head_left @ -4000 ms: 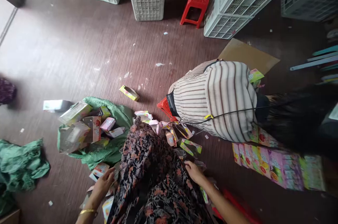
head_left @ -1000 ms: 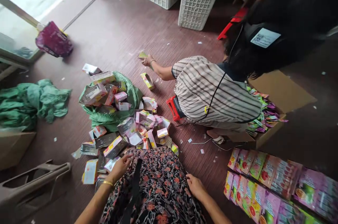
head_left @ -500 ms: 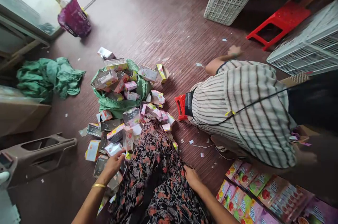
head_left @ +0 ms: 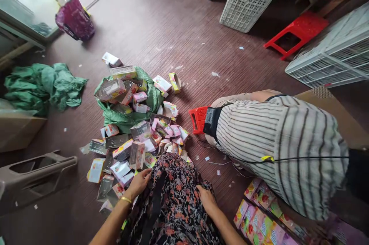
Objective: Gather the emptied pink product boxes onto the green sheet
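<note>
A dark skirt with a floral pattern (head_left: 178, 206) spreads over my lap in the middle of the head view. At its left edge, my left hand (head_left: 140, 182), a gold bangle on the wrist, has its fingers closed on the cloth. My right hand (head_left: 206, 199) grips the skirt's right side, its fingertips partly hidden by the fabric. Just beyond my left hand lies a heap of crumpled, opened packaging boxes (head_left: 137, 154), pink, yellow and white with clear windows. More boxes fill an open green sack (head_left: 121, 122) behind the heap.
To the right, a person in a striped garment (head_left: 305, 141) bends over beside a red stool (head_left: 198, 120). Colourful packs (head_left: 259, 222) lie at lower right. White crates (head_left: 245, 2), another red stool (head_left: 305, 29), a brown stool (head_left: 40, 175) and green cloth (head_left: 54, 83) stand around.
My left hand has moved from the boxes to the skirt's edge. The skirt's front has drawn back, uncovering more boxes. The other person has bent further down, and one arm has swung out of sight.
</note>
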Demonstrator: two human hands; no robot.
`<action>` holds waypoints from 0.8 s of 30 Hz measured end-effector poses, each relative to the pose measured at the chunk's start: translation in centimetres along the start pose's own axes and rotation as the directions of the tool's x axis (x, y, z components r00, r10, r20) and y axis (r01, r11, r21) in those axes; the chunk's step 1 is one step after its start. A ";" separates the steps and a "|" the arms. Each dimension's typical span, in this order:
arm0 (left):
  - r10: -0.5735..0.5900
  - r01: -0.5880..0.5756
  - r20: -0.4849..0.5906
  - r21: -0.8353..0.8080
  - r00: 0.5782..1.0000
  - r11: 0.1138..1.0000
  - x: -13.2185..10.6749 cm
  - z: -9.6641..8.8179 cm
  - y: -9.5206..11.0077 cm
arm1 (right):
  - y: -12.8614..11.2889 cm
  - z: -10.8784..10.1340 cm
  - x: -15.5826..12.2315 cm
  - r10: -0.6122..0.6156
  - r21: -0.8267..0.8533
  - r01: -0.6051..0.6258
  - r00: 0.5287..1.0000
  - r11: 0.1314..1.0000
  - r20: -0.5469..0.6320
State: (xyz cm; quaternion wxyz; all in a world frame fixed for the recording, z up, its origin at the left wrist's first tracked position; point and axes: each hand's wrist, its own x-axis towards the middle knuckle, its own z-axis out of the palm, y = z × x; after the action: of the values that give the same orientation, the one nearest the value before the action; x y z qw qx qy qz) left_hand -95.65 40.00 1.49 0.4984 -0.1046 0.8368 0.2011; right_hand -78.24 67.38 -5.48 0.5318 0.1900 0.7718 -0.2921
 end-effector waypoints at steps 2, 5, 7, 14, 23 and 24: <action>0.016 -0.016 0.031 0.012 0.999 1.000 0.5 -0.4 0.1 | -0.9 -0.1 0.1 0.011 -0.004 -0.011 1.000 1.000 -0.009; 0.016 -0.017 0.036 0.018 0.999 1.000 1.8 -0.9 0.1 | -2.0 -0.4 0.2 0.025 -0.009 -0.025 1.000 1.000 -0.012; 0.011 -0.012 0.050 0.014 0.999 1.000 2.7 -1.2 0.1 | -2.6 -0.7 0.3 0.018 -0.002 -0.018 1.000 1.000 -0.017; 0.026 -0.020 0.046 -0.138 0.999 0.990 4.5 -1.4 -1.5 | -5.7 -1.7 0.3 -0.015 0.008 0.015 1.000 1.000 -0.015; 0.063 -0.051 0.115 -0.105 0.991 0.993 6.1 -1.4 -2.1 | -9.6 -2.3 -0.2 -0.059 0.070 0.064 0.995 0.995 -0.075; 0.077 -0.065 0.114 -0.108 0.990 0.992 6.2 -1.6 -1.9 | -9.7 -2.4 -0.3 -0.057 0.087 0.065 0.994 0.994 -0.095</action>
State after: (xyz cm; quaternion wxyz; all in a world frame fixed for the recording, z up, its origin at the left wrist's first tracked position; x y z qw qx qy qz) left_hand -99.18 37.73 -3.74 0.5333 -0.0884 0.7975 0.2679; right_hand -85.68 61.60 -2.18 0.4774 0.2033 0.7870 -0.3337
